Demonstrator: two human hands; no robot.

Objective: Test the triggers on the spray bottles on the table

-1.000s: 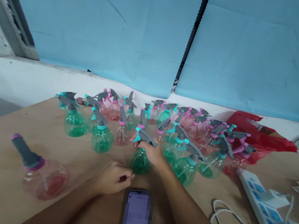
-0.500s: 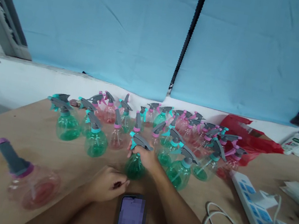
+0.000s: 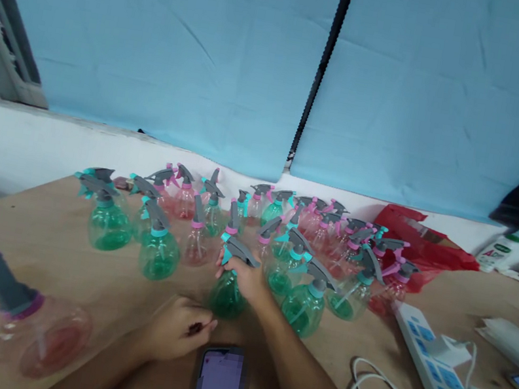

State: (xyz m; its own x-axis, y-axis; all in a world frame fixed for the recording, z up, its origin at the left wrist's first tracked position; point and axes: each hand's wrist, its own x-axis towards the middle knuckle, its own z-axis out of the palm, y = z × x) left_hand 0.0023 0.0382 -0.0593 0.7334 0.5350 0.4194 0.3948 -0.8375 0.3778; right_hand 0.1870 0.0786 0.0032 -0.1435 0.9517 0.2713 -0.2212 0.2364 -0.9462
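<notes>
A green spray bottle (image 3: 225, 294) stands upright on the desk (image 3: 57, 240), at the near edge of a crowd of bottles and just beyond my view's lower middle. I see the right hand (image 3: 248, 279) wrapped around its neck, the grip closed just beneath the grey trigger head (image 3: 240, 252), whose teal tip points left.

I judge the bottle to be light: thin, tinted, see-through plastic with a round belly and a narrow neck. The belly looks smooth and likely slippery, and it would dent if squeezed. The neck under the trigger head is the sure place to take hold, and the top-heavy shape could tip easily. I cannot tell whether there is liquid inside.

The left hand (image 3: 177, 330) rests on the desk just in front of the bottle, fingers curled inward. I cannot tell whether its grip pinches anything. A phone (image 3: 220, 387) lies flat between the two forearms, near the bottom edge.

Behind and to both sides stand the other spray bottles (image 3: 157, 254), green and pink, close together. One pink bottle (image 3: 41, 337) lies on its side well apart, at the near left. At the right lie a white power strip (image 3: 430, 362) with a looping cable (image 3: 371, 386), and farther back a red bag (image 3: 425, 245). Blue sheets (image 3: 190, 43) cover the wall behind.
</notes>
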